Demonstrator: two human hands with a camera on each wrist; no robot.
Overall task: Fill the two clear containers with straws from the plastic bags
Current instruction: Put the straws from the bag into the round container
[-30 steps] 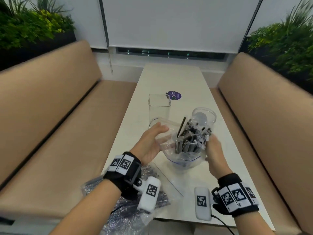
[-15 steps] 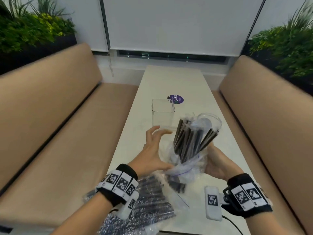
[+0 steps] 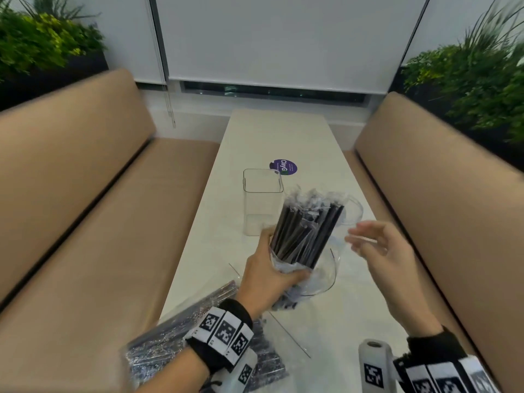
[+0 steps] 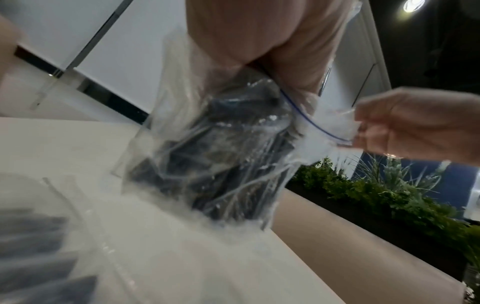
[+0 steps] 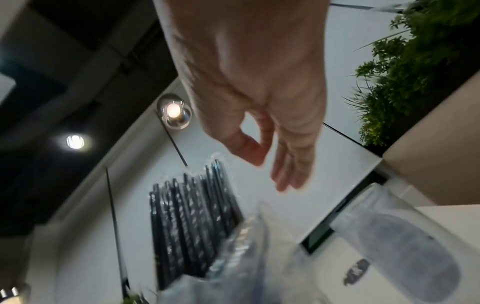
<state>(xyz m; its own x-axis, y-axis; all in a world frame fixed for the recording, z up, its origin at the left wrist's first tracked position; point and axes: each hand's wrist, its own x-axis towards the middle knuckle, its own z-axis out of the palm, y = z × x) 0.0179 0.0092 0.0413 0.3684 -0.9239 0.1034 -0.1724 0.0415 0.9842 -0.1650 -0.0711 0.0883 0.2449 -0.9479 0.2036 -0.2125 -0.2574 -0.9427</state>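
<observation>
Where the surface (image 3: 354,307) meets its near edge, a second plastic bag of straws (image 3: 170,344) lies flat, partly overhanging toward the left bench seat (image 3: 113,251). Open surface remains to the right of it, in front of the right wrist.

Left hand (image 3: 269,282): grip closed around the lower part of the plastic bag (image 3: 320,279), fingers curled under the bundle of black straws (image 3: 306,234). The bundle stands tilted, upper ends leaning away and to the right, above the surface.

Right hand (image 3: 380,248): just beside the bundle. In the head view the fingers look spread and loose; the left wrist view shows fingertips at the bag's blue-lined rim (image 4: 317,123). Whether they pinch it, cannot tell; blurred.

Behind the bundle: round clear container (image 3: 354,211), mostly hidden. To its left, square clear container (image 3: 262,202), upright, nothing visible inside, apart from the hands. Farther on, a purple sticker (image 3: 283,167), then bare surface to the far edge below the window blind (image 3: 278,38).
</observation>
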